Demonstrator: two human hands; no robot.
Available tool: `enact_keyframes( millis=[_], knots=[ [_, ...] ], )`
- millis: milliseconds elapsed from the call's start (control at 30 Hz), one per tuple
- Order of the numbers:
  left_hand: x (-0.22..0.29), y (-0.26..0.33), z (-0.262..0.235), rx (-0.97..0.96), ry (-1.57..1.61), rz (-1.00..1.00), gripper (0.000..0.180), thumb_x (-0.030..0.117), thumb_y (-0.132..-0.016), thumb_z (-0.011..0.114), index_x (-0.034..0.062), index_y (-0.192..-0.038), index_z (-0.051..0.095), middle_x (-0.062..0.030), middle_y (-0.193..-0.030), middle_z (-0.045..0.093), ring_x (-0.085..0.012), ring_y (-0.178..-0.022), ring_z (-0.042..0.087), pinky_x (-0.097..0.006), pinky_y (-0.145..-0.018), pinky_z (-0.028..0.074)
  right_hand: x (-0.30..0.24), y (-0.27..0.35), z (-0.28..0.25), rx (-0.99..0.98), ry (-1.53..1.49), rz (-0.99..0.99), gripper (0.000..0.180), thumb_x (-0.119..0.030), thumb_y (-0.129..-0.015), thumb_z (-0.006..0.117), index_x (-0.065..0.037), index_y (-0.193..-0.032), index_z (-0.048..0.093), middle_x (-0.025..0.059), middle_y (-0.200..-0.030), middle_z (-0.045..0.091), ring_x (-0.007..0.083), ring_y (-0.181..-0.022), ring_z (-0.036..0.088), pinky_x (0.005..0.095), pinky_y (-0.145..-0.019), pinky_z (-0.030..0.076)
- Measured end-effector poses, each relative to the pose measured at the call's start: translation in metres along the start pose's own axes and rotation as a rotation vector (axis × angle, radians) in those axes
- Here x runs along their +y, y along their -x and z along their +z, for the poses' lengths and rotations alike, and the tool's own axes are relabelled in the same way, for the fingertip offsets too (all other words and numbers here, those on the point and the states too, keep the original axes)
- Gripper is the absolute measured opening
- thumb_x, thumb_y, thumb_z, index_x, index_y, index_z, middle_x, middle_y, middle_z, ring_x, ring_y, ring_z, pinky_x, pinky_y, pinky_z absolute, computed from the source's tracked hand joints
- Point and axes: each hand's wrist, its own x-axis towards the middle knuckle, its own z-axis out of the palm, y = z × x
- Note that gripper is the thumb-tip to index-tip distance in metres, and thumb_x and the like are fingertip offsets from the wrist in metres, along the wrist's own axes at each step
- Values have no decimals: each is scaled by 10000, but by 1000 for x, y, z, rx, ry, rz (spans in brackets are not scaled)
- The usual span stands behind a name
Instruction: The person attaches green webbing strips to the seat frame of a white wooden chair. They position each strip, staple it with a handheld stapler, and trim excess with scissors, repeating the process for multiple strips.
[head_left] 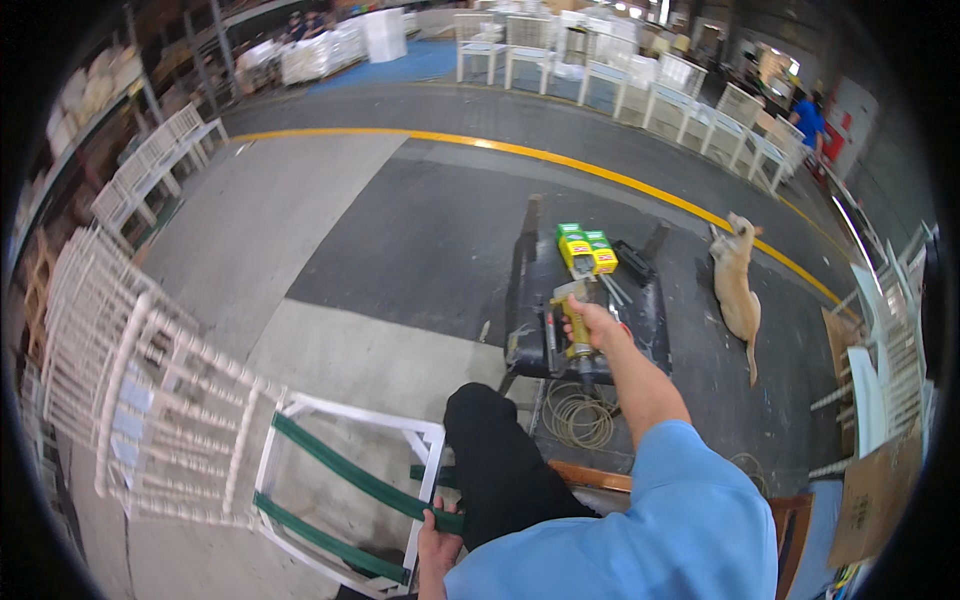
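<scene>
My right hand (597,327) is wrapped round the handle of a yellow pneumatic staple gun (570,292) over a worn black seat (650,325). Beside the gun on that seat are green and yellow boxes (574,252), a dark object (632,261) I cannot name, and thin grey strips (617,291). Low in the view, my left hand (438,543) is closed on the end of a green webbing strap (350,472) at the near rail of a white chair frame (345,408). A second green strap (325,536) crosses the frame. My leg partly hides the strap ends.
A tan dog (737,285) lies on the floor to the right. Coiled air hose (580,418) hangs below the black seat. White spindle chair parts (175,400) crowd the left; more white chairs (605,75) line the far side. A person in blue (808,120) is at far right.
</scene>
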Motion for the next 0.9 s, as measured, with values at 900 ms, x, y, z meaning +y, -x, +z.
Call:
enact_keyframes(
  millis=[900],
  knots=[
    [18,-15,14,-51,-382,304,355,319,-1165,443,10,-1292,562,-172,-1193,751,-308,-1019,729,-458,-967,581,157,119,249,-778,929,-33,401,-357,-1115,564,-5,-1282,659,101,-1062,736,201,-858,723,357,-748,606]
  ],
)
